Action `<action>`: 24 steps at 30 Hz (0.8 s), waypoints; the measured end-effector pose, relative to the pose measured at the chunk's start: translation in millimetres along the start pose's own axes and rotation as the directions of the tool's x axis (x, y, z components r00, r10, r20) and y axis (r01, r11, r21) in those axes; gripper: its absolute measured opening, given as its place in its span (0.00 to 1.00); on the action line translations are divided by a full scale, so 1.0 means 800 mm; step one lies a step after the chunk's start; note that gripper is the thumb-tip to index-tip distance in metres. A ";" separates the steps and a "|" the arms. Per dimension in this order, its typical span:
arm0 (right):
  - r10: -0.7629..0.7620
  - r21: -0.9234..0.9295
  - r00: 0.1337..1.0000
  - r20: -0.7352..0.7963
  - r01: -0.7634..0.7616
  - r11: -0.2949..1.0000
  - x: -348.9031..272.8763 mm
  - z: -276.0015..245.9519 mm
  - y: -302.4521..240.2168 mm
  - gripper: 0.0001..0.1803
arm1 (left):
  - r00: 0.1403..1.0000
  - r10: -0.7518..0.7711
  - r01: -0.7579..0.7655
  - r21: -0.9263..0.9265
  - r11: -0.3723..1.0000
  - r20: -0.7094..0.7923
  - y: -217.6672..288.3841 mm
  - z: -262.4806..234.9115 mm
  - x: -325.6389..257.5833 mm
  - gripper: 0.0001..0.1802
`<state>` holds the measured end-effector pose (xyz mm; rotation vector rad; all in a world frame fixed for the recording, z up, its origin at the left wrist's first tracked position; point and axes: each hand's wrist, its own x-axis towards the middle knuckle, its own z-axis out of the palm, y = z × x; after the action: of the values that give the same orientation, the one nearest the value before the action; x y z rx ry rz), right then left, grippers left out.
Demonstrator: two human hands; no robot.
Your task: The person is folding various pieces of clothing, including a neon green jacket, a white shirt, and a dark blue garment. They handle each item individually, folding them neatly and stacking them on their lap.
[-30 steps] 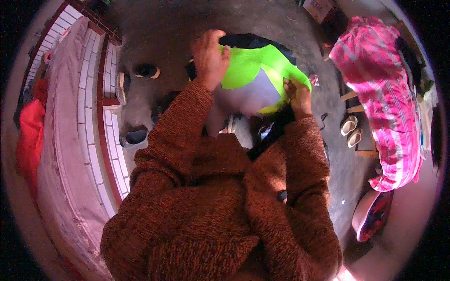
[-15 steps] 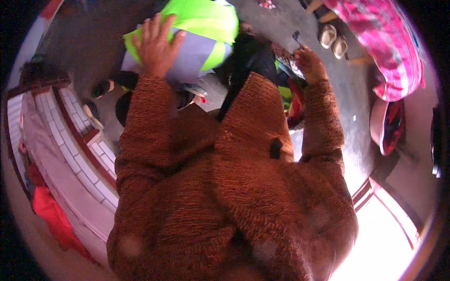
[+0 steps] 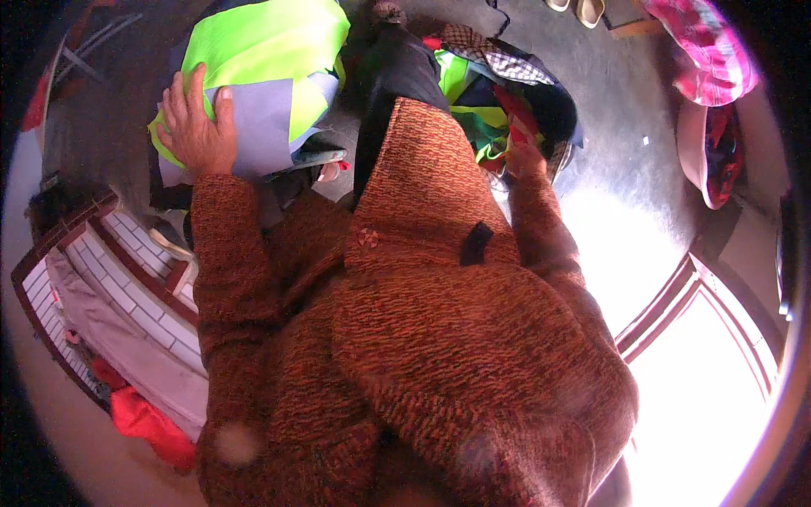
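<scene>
Lying flat with fingers spread, my left hand [image 3: 198, 122] rests on a folded neon-yellow and grey cloth piece [image 3: 262, 51] at the upper left. My right hand [image 3: 525, 156] reaches down into a heap of cloth [image 3: 473, 118] to the right of my knee. That heap holds neon-yellow, green, dark and red pieces, with a checked cloth [image 3: 498, 63] along its far side. A red piece [image 3: 517, 114] lies right at my right fingertips. Those fingers are blurred and partly hidden, so their grip does not show.
A dark cord-like thing [image 3: 500, 17] is on the floor beyond the heap. Light-coloured shoes [image 3: 590, 12] stand farther off. At the right, a pink plaid cloth [image 3: 710, 51] hangs above a pale basin [image 3: 694, 156]. A white-tiled ledge [image 3: 144, 296] runs along the left.
My right hand has gone from the heap's far right edge down into the cloth. My left hand stays on the neon and grey cloth. The whole view has shifted.
</scene>
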<state>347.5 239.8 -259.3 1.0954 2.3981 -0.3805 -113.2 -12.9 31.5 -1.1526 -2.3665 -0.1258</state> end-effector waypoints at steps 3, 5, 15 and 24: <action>0.113 0.451 0.980 -0.163 -0.028 0.892 0.002 0.060 -0.012 0.31 | 1.000 0.021 -0.021 -0.023 1.000 -0.019 0.002 0.006 0.006 0.25; 0.246 0.710 0.941 -0.234 -0.008 0.704 0.001 0.087 -0.035 0.38 | 0.998 0.054 -0.055 -0.045 0.997 -0.013 0.007 0.009 0.018 0.24; -0.055 0.017 0.998 -0.024 0.055 0.998 0.035 -0.036 -0.120 0.35 | 0.999 0.048 -0.046 -0.102 0.994 0.016 -0.009 0.009 0.008 0.28; -0.105 0.181 0.983 0.148 0.077 0.980 0.070 -0.021 -0.146 0.49 | 0.999 0.042 -0.042 -0.090 0.995 0.002 -0.009 0.013 0.007 0.30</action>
<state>221.5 207.7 -268.3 0.9904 2.3140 -0.6948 -125.9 -10.8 26.2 -1.2455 -2.3597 -0.2182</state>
